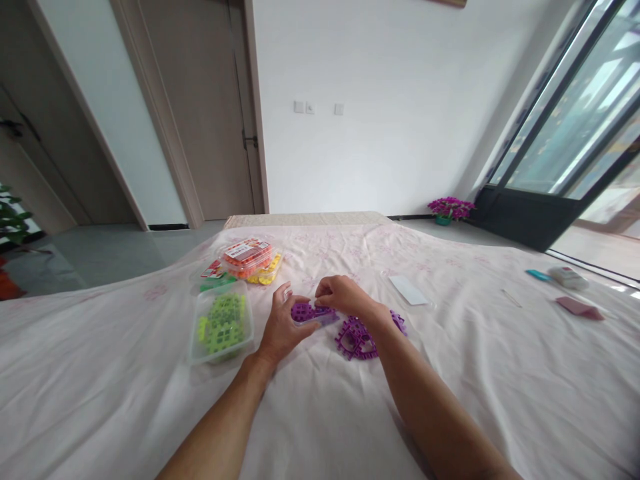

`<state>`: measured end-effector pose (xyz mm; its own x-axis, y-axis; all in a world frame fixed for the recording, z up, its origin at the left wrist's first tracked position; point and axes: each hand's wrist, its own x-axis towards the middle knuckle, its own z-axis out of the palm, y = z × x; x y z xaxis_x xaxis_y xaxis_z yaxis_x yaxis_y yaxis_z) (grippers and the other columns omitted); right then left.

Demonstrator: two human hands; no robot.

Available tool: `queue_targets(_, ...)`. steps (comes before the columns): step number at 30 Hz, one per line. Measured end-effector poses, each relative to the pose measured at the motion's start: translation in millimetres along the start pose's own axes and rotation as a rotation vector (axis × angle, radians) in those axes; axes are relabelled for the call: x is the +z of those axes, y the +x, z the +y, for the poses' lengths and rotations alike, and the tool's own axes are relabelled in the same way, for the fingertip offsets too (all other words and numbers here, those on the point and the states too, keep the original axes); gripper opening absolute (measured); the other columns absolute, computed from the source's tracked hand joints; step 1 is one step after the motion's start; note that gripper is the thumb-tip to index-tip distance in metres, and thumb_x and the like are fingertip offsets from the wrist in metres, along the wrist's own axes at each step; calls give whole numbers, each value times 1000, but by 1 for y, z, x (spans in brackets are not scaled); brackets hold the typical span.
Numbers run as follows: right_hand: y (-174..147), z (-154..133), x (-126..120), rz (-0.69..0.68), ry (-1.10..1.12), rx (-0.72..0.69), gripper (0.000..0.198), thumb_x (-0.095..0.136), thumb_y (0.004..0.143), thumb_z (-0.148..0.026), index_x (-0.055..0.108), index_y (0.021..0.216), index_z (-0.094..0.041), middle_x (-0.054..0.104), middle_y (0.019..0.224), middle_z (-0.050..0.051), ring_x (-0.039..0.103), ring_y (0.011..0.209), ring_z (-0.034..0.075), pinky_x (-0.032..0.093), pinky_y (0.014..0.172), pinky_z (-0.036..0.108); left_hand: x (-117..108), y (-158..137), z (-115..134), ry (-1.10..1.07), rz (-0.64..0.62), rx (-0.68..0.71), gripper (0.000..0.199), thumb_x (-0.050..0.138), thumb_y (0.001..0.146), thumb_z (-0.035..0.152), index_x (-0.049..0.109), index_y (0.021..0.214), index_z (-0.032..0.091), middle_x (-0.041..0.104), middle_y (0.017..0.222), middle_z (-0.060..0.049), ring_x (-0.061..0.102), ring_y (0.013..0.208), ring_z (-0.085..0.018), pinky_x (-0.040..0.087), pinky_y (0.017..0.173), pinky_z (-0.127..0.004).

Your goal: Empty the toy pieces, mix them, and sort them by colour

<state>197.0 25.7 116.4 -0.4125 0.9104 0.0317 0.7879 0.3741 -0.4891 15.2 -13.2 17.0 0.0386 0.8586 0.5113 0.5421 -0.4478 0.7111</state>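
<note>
Two bare hands at a clear plastic tub (327, 321) of purple lattice building pieces (303, 312).

The left hand (286, 325) spans the tub's left end, thumb at the near side, fingers at the far; whether it clasps firmly cannot be told. The right hand (343, 295) curls over the right end, its fingertips' grip indeterminable. Loose purple pieces (357, 339) lie on the bedsheet (325, 413), partly covered by the right forearm. At left, an open translucent tub (201, 307) contains yellow-green lattice pieces (225, 323); beyond it, a lidded tub of orange pieces (247, 257) overlaps one of yellow pieces (270, 268). The orange tub's red-and-white label (247, 249) is too small to read.
</note>
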Motion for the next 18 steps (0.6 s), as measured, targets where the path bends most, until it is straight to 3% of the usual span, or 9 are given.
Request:
queue_targets(8, -3, 17, -17, 113, 241, -9, 16, 59, 76, -18, 73, 83, -18, 71, 71, 1, 62, 61, 12, 42, 58, 21, -2, 0, 5, -2, 10, -14, 53, 83, 64, 29, 63, 113, 22, 35, 142, -11, 42, 135, -31, 41, 109, -47)
queue_targets(14, -3, 15, -16, 208, 200, -32, 12, 62, 76, -24, 72, 75, -17, 69, 68, 1, 59, 61, 12, 40, 55, 21, -3, 1, 6, 11, 11, -11, 52, 82, 64, 29, 64, 112, 22, 36, 142, -11, 43, 133, -32, 43, 108, -48)
queue_targets(18, 2, 20, -10, 268, 210, -68, 13, 60, 72, -13, 71, 79, -17, 69, 69, 0, 60, 61, 11, 41, 56, 20, -2, 0, 5, -1, -4, -19, 50, 82, 65, 28, 65, 111, 22, 33, 143, -11, 43, 134, -31, 41, 110, -48)
